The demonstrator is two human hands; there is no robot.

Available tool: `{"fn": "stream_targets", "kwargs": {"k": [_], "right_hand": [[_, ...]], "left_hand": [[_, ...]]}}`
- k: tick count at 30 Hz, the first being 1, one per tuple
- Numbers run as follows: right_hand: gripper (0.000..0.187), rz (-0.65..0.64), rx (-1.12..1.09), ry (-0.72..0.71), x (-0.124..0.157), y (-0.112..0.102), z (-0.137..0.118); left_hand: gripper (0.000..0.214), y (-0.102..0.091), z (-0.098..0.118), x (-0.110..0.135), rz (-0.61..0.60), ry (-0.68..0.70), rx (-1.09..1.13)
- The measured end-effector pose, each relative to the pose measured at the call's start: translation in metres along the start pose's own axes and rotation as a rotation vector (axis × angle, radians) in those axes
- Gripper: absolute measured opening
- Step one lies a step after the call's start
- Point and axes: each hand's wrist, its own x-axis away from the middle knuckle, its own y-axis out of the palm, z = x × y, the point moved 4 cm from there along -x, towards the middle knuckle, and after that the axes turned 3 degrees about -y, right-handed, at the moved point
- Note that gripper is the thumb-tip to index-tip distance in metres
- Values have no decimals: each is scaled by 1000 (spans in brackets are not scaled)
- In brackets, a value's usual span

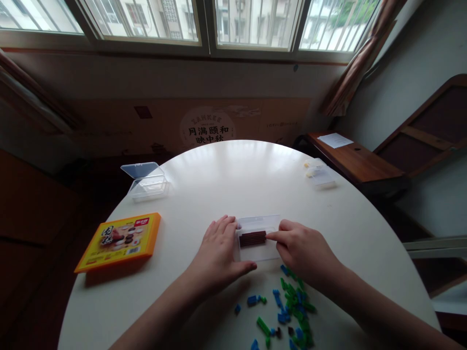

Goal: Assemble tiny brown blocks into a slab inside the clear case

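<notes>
A small clear plastic box (pixel 260 224) lies open on the white round table (pixel 226 180) in front of me. Inside it sits a row of dark brown bricks (pixel 252 238). My left hand (pixel 219 253) lies flat with fingers stretched out against the box's left side, thumb along its front edge. My right hand (pixel 302 250) is curled, its index finger pointing left and touching the right end of the brown row. Below the hands lies a loose heap of green and blue bricks (pixel 292 306).
An orange product box (pixel 120 240) lies at the left of the table. An open clear box (pixel 148 182) stands at the far left, another small clear box (pixel 319 175) at the far right. A wooden side table (pixel 357 163) with a paper stands beyond the right edge.
</notes>
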Motion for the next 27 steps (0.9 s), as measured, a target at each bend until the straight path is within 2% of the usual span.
{"fn": "stream_targets", "kwargs": {"k": [11, 22, 27], "right_hand": [[35, -20, -8, 12, 1, 2, 1], [33, 11, -32, 5, 2, -1, 2], [32, 41, -103, -34, 11, -11, 7]], "left_hand": [[72, 3, -1, 0, 28, 21, -28], [74, -7, 10, 0, -85, -47, -67], [76, -6, 9, -1, -100, -37, -88]]}}
